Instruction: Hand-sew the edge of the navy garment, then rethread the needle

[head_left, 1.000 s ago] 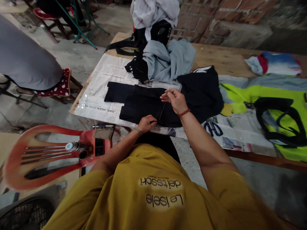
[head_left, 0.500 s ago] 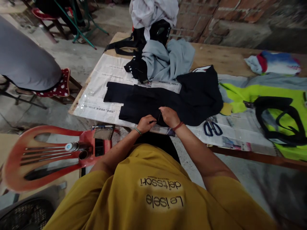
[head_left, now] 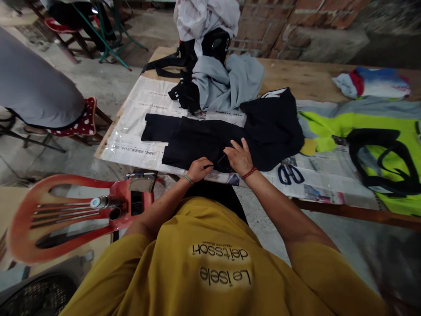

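Note:
A dark navy garment lies spread out on the newspaper-covered table in front of me. My left hand is closed at its near edge, pinching a fold of the dark cloth. Just to the right, my right hand is over the garment, thumb and forefinger pinched together and other fingers raised apart. From that pinch a thin pale thread slants down toward the cloth by my left hand. Whether a needle is in the fingers is too small to tell. Dark-handled scissors rest right of the garment.
Grey cloth and a black bag sit at the back. Neon-yellow garments with a black strap lie to the right. A red plastic chair holding small items stands at left. Beyond it, a person in grey sits on a stool.
My right hand has shifted slightly right and raised its outer fingers apart, and the thread now slants between the hands. My left hand stays on the cloth edge.

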Tool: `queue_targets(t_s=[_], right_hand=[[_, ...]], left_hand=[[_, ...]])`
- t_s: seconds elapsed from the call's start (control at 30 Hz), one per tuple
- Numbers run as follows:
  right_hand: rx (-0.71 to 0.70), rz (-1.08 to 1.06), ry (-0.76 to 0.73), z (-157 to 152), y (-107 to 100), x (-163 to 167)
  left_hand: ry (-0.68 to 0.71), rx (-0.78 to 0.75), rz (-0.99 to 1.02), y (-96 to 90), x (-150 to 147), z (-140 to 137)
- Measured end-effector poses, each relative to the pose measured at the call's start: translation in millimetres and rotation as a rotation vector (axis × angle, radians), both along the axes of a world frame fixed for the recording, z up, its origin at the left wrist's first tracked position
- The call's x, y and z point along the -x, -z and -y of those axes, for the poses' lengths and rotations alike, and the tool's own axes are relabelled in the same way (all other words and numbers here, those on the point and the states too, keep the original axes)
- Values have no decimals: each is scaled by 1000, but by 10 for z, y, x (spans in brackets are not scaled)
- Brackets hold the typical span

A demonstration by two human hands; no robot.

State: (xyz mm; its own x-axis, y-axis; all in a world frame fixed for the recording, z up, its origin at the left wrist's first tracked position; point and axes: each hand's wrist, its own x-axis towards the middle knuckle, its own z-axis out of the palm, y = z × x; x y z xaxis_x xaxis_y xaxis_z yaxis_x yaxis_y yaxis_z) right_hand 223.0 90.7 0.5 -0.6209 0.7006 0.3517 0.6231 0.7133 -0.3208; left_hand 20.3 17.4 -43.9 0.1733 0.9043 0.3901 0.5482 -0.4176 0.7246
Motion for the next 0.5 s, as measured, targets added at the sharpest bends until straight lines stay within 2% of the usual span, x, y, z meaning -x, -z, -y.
queue_targets(t_s=[0.2, 0.33, 0.5], right_hand=[[7, -29, 36, 18, 82, 32], [75, -220, 177, 175, 129, 110], [199, -393, 217, 455, 328, 226]], left_hand=[[5, 2, -9, -11, 0, 1], [-1, -11, -1, -10, -6, 1], [9, -41, -8, 1, -1, 1]])
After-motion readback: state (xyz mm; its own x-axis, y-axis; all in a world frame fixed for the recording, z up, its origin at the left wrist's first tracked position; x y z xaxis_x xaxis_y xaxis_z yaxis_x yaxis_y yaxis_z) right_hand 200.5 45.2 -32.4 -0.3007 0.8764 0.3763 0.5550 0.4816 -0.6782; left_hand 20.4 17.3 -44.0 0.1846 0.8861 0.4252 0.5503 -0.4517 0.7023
